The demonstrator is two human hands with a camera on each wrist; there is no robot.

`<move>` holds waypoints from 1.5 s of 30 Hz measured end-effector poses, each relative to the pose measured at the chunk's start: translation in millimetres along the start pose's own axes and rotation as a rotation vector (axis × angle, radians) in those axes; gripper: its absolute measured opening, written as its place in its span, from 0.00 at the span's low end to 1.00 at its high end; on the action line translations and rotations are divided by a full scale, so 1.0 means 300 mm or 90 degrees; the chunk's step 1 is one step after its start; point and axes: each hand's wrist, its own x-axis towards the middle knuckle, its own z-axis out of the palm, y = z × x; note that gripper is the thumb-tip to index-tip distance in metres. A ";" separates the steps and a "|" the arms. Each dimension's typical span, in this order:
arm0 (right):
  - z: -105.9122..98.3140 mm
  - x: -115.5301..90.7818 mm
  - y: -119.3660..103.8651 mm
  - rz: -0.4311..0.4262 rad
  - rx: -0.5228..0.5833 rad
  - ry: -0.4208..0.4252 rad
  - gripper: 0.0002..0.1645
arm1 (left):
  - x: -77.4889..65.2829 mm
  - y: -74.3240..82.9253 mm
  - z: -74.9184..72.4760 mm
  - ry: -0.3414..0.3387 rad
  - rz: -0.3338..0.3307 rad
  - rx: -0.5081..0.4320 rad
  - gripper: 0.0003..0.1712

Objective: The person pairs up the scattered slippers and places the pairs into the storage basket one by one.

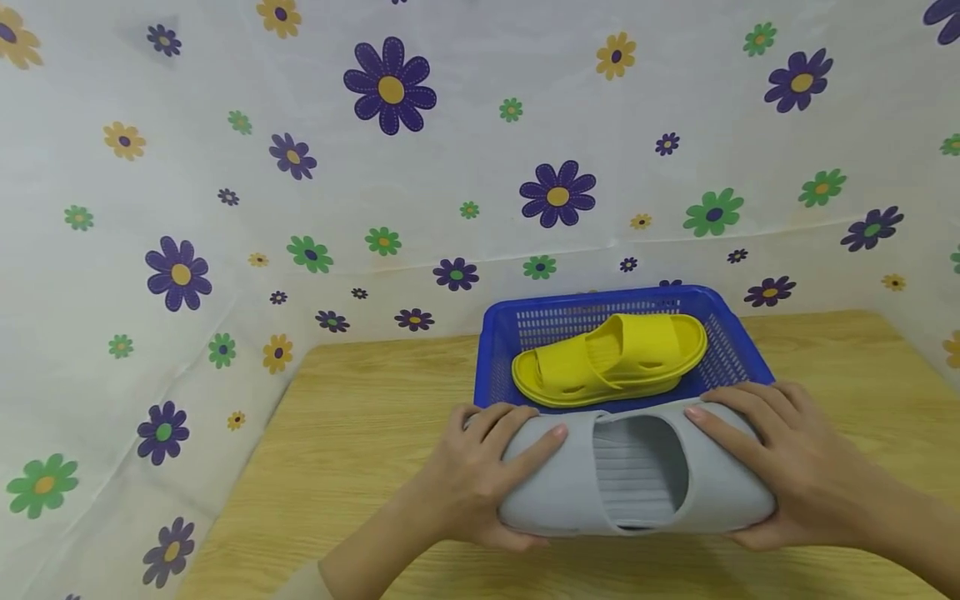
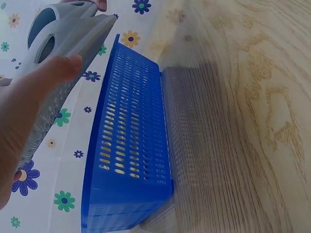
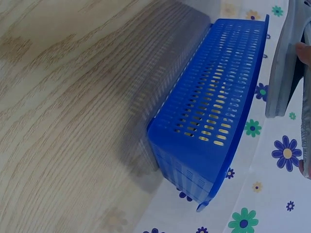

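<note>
Both hands hold a pair of grey slippers (image 1: pixel 555 475) together, raised in front of a blue plastic basket (image 1: pixel 486 358). My left hand (image 1: pixel 480 475) grips the left end, thumb across the top and fingers around the far side. At the other end, my right hand (image 1: pixel 802 467) grips in the same way. The left wrist view shows the grey slippers (image 2: pixel 68 36) higher than the basket's rim. Inside the basket lie yellow slippers (image 1: pixel 566 371), one on top of the other, with the upper one's strap and footbed facing up.
The basket stands toward the back of a wood-grain table (image 1: pixel 360 425). Behind and to the left hangs a white sheet (image 1: pixel 450 167) printed with purple, green and yellow flowers. The basket's perforated side (image 3: pixel 209 92) faces the wrist cameras.
</note>
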 end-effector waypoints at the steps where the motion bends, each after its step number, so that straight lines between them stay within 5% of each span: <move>1: 0.002 0.004 -0.001 0.000 0.003 0.000 0.53 | 0.002 0.000 -0.002 0.002 0.001 0.002 0.57; 11: 0.018 0.024 -0.020 0.021 0.018 0.008 0.52 | 0.032 0.003 0.000 0.016 0.008 0.031 0.54; 19: 0.007 0.029 -0.046 0.051 0.013 -0.041 0.54 | 0.022 0.009 0.013 -0.008 0.004 0.032 0.59; 26: 0.005 0.036 -0.036 0.029 0.002 -0.009 0.50 | 0.045 0.015 0.013 -0.102 -0.038 0.015 0.61; 33: 0.015 0.056 -0.013 0.004 -0.019 0.011 0.48 | 0.068 0.019 0.004 -0.145 -0.055 0.037 0.64; 45: 0.041 0.066 0.012 0.008 0.012 0.017 0.51 | 0.086 -0.014 0.003 -0.096 -0.033 0.042 0.60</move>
